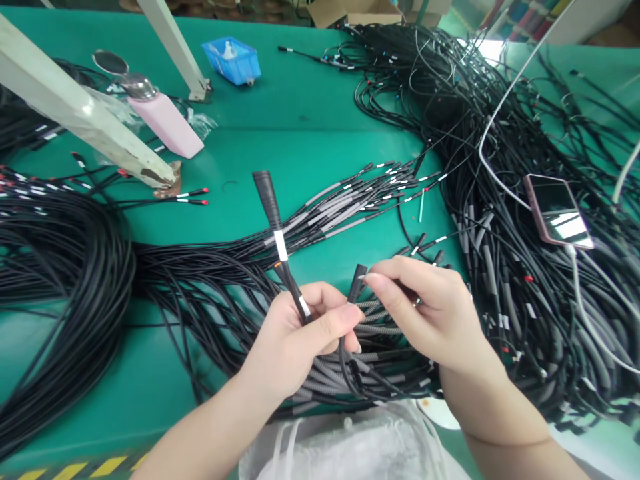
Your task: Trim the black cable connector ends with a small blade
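Observation:
My left hand (295, 337) is closed round a black cable (274, 220) that sticks up and away from it; the cable has a thick ribbed end and two white bands. My right hand (425, 310) pinches the small black tip of another cable (357, 280) between thumb and fingers, close to the left thumb. Both hands hover above a bundle of grey-sleeved cable ends (350, 373) at the near table edge.
Green table (300, 127) covered with black cable coils: a big loop at left (60, 267), a tangle at right (500, 133). A phone (557, 210) lies on the right tangle. Pink bottle (165, 120), blue bin (233, 60), white frame legs (75, 113) at back. Clear plastic bag (350, 447) near me.

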Demonstrator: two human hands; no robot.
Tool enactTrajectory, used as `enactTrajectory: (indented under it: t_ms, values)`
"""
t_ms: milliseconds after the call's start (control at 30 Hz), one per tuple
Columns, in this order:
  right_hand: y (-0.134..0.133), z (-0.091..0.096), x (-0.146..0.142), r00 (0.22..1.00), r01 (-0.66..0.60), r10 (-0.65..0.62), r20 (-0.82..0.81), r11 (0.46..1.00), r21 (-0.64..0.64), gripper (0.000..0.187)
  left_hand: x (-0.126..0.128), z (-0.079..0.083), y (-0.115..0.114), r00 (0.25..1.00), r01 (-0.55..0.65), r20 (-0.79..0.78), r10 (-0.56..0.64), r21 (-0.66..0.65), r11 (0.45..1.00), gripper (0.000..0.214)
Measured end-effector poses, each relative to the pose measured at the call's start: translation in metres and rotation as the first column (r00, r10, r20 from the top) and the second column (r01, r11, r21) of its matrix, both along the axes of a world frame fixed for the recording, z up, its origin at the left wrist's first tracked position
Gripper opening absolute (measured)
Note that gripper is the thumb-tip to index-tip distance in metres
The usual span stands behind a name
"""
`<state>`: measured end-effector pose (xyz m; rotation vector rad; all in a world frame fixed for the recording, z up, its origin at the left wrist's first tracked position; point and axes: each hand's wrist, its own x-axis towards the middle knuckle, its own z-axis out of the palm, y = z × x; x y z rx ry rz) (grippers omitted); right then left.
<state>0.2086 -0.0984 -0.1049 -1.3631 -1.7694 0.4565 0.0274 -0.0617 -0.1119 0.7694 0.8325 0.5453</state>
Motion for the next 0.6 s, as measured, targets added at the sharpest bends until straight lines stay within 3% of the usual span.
enactTrajectory:
  t_ms: [467,600]
  values:
    - [0.0014,-0.0015,-0.0009,1.0,0.005,-0.005,0.012,1.0,0.022,0.017,-0.0009,0.0004,-0.0011,1.0,-0.009,-0.023,0.01,0.03,1.0,0.034]
    - [0.0006,-0.0008,-0.0011,0.992,-0.104,0.1,-0.073,0.993,-0.05,0.028,-0.0011,0.0011,-0.0022,1.0,-0.012,-0.017,0.013,0.024,1.0,0.032]
